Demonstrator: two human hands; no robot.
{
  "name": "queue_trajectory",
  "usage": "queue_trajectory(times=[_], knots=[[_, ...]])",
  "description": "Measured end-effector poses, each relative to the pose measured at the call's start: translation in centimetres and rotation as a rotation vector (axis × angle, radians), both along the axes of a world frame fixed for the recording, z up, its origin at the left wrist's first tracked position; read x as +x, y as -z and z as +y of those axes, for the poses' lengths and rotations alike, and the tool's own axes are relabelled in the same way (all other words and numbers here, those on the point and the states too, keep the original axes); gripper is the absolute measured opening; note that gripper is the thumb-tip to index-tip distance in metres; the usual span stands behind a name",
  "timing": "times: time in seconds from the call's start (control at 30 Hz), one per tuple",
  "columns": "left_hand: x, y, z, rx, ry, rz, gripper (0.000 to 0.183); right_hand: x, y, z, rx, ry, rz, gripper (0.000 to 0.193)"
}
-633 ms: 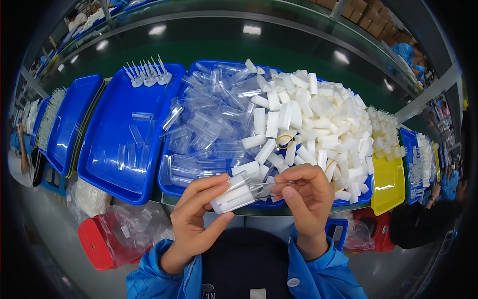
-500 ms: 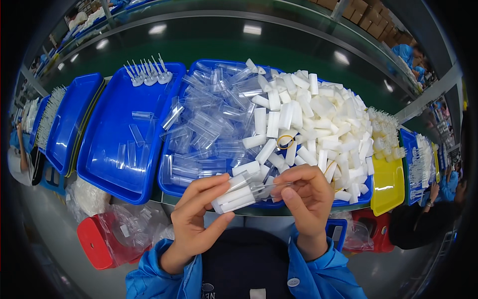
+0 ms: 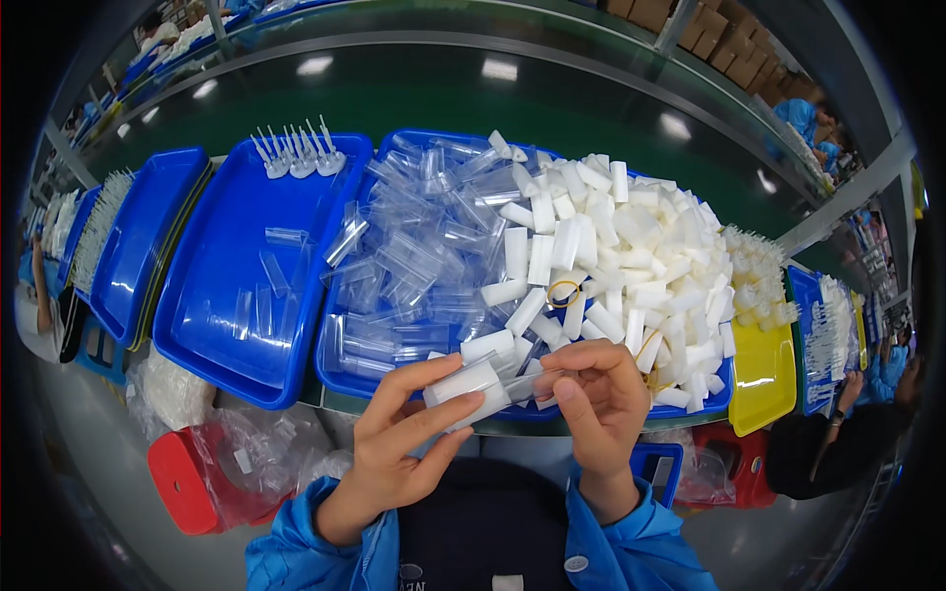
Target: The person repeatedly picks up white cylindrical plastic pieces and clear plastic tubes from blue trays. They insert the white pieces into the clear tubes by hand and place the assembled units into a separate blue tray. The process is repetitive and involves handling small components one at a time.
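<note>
My left hand [image 3: 412,426] is closed round a white foam-like block [image 3: 469,385], its index finger lying across the front. From the block's right end a clear plastic sleeve [image 3: 522,385] sticks out; how far it overlaps the block I cannot tell. My right hand [image 3: 603,406] pinches the sleeve's far end between thumb and fingers. Both hands are over the near edge of a blue tray [image 3: 340,378]. Loose clear sleeves [image 3: 409,261] fill that tray's left side, and a heap of white blocks [image 3: 631,231] covers its right.
To the left, another blue tray [image 3: 212,335] holds a few clear sleeves and several white-stemmed parts [image 3: 301,163]. A yellow tray [image 3: 767,384] stands right, below a pile of pale bristly parts [image 3: 759,271]. Red stools [image 3: 182,483] and plastic bags [image 3: 261,443] are under the bench.
My left index finger now lies across the white block, which has turned slightly in my grip. My right hand has shifted a little left, still pinching the clear sleeve.
</note>
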State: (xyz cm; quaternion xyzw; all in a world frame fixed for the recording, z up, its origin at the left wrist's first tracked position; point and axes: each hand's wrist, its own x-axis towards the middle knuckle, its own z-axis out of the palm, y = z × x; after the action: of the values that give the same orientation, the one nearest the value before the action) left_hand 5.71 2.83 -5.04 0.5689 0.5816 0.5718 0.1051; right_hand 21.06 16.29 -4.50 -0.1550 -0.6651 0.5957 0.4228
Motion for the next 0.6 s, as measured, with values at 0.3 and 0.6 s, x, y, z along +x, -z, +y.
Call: queue_trajectory(times=[0.3, 0.6], knots=[[0.2, 0.3, 0.5, 0.034, -0.028, 0.027, 0.043, -0.4, -0.7, 0.9, -0.181, -0.066, -0.003, 0.032], [2.5, 1.8, 2.3, 0.126, -0.144, 0.161, 0.070, -1.7, -1.6, -1.9, 0.442, 0.438, -0.310, 0.083]])
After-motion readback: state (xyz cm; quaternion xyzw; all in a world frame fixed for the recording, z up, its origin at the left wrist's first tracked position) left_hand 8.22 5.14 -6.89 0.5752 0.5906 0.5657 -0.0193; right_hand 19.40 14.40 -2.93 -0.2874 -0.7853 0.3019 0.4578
